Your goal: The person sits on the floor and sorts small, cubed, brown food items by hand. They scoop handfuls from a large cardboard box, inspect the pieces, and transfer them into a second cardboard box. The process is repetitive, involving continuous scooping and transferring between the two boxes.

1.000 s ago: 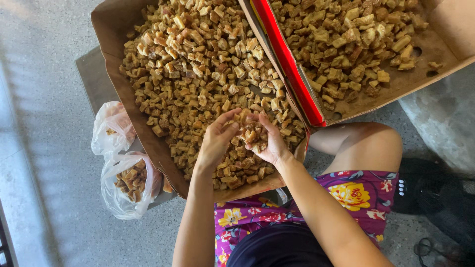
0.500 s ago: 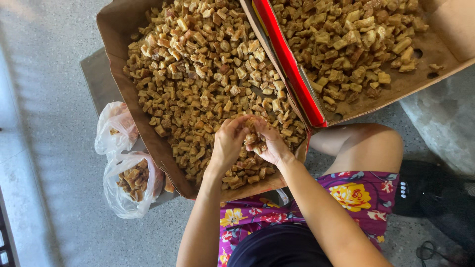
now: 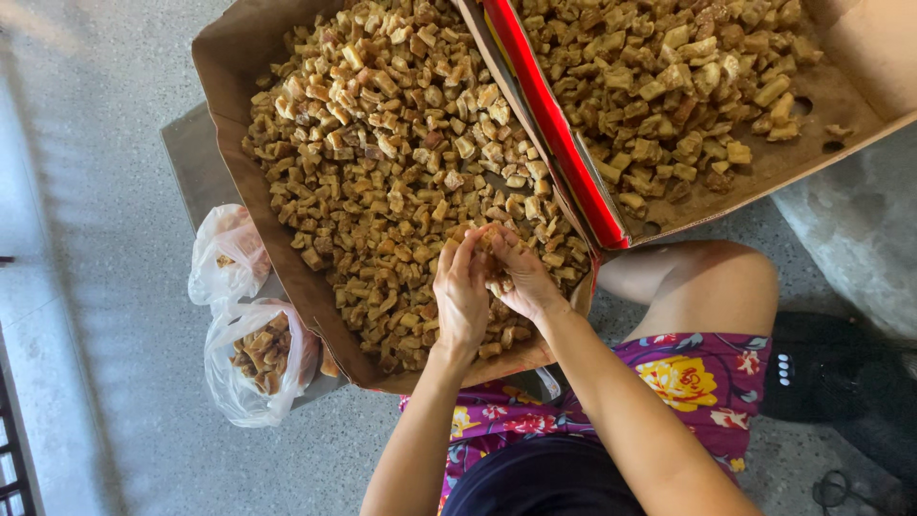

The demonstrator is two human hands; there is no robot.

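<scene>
Fingertips of both hands, left hand [image 3: 460,296] and right hand [image 3: 521,279], pinch one brown chunk [image 3: 486,239] together; it sits between them above the cardboard box [image 3: 229,57], equally near both.

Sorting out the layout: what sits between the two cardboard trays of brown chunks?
In the head view, a red strip runs between the left tray and right tray.

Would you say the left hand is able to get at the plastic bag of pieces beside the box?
Probably yes: the left hand is nearest the bag; only the box's low wall lies between.
</scene>
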